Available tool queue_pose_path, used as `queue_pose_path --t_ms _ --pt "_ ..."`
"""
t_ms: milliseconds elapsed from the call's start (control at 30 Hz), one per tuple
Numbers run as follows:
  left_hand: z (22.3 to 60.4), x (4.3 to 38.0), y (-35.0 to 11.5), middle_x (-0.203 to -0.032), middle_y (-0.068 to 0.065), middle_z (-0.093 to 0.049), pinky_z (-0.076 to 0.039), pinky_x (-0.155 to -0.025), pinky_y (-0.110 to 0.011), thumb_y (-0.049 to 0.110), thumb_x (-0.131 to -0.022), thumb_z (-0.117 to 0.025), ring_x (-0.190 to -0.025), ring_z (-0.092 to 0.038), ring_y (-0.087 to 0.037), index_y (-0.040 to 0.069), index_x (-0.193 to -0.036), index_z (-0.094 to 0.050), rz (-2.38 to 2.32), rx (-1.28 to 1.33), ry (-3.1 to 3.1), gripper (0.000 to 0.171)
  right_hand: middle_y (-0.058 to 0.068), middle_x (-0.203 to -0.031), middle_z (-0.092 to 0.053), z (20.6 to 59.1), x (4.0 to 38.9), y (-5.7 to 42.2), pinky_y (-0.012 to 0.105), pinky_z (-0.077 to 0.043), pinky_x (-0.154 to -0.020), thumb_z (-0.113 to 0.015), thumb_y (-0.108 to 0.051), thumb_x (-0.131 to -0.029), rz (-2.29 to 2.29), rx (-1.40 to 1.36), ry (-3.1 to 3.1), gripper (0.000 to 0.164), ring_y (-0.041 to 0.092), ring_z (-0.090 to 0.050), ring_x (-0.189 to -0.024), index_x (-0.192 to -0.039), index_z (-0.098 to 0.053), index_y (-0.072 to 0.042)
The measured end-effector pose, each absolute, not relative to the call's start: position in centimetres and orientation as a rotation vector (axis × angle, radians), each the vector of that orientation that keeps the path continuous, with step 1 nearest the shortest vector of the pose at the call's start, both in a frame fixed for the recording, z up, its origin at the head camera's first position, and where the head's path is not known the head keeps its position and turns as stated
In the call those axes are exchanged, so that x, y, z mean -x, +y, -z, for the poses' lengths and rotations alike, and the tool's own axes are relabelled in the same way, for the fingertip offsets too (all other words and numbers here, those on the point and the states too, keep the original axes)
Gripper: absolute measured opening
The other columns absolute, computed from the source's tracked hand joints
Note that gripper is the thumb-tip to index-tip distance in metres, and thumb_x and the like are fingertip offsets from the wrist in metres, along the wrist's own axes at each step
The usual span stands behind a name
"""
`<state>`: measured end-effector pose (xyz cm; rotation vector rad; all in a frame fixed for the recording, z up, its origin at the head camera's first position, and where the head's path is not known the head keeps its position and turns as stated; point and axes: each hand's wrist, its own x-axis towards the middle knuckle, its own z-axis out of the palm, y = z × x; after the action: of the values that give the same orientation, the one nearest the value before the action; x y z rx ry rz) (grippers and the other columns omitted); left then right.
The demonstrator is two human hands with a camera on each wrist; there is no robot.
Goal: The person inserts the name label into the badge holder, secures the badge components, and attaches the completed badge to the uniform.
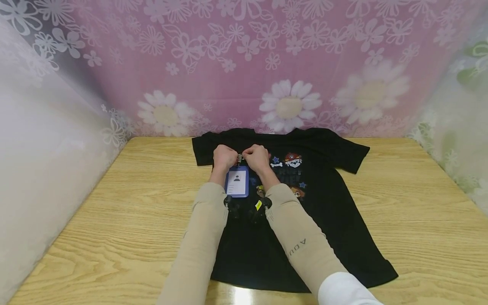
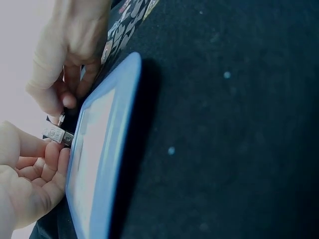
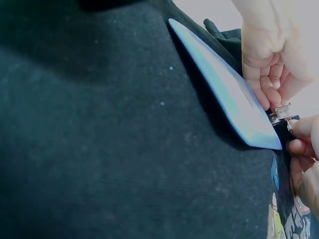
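Observation:
A blue-framed ID badge (image 1: 237, 182) with a white card lies on the chest of a black T-shirt (image 1: 251, 254). At its top is a small silver metal clip (image 2: 54, 133). My left hand (image 1: 225, 156) grips this clip from the left, thumb on one side and curled fingers on the other. From the right, my right hand (image 1: 257, 158) pinches a thin metal part at the clip's side between thumb and fingertips, close over the black fabric. In the right wrist view the badge (image 3: 229, 89) stands tilted up off the shirt at one edge.
Cartoon dog prints (image 1: 292, 160) and stars mark the shirt front. The shirt is spread on a wood-grain table (image 1: 145, 212), collar toward the back. A pink flowered curtain (image 1: 228, 63) hangs behind the table's far edge. Both forearms cross the shirt.

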<state>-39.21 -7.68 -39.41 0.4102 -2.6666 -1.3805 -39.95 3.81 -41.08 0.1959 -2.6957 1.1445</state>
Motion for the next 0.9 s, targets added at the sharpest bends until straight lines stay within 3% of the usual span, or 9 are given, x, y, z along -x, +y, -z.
queue_pose_path --t_ms 300,433,667,900 --pt "39.49 39.43 -7.83 -0.051 -0.001 -0.051 -0.04 -0.049 -0.025 0.0 -0.075 -0.054 -0.053 -0.051 -0.015 0.004 -0.056 -0.062 1.46 -0.377 -2.631 0.021 0.008 -0.098 -0.065 41.09 40.14 3.85 0.043 -0.034 -0.089 -0.062 -0.014 -0.086 -1.211 -0.167 -2.701 0.016 0.025 -0.056 -0.1 -0.091 -0.074 -0.006" --pt "39.55 39.39 -8.07 -0.053 -0.003 -0.051 -0.044 -0.049 -0.023 -0.001 -0.077 -0.055 -0.05 -0.051 -0.014 -0.001 -0.062 -0.065 1.602 -0.365 -2.588 0.018 0.009 -0.102 -0.067 41.2 40.32 3.87 0.043 -0.032 -0.093 -0.06 -0.016 -0.089 -1.295 -0.147 -2.711 0.017 0.024 -0.057 -0.102 -0.095 -0.073 -0.005" --pt "39.44 39.32 -8.21 -0.064 -0.006 -0.055 -0.05 -0.057 -0.024 0.001 -0.086 -0.056 -0.055 -0.053 -0.013 -0.006 -0.083 -0.069 1.743 -0.357 -2.536 0.015 0.01 -0.104 -0.067 41.0 40.52 3.94 0.04 -0.038 -0.091 -0.058 -0.018 -0.091 -1.379 -0.113 -2.692 0.02 0.024 -0.057 -0.101 -0.099 -0.071 -0.004" --pt "39.47 39.31 -8.11 -0.067 -0.006 -0.056 -0.05 -0.058 -0.024 0.002 -0.086 -0.055 -0.057 -0.053 -0.013 -0.005 -0.085 -0.069 1.751 -0.372 -2.536 0.015 0.009 -0.104 -0.067 40.71 40.42 3.91 0.04 -0.036 -0.093 -0.061 -0.018 -0.09 -1.43 -0.051 -2.7 0.019 0.023 -0.056 -0.103 -0.099 -0.071 -0.005"
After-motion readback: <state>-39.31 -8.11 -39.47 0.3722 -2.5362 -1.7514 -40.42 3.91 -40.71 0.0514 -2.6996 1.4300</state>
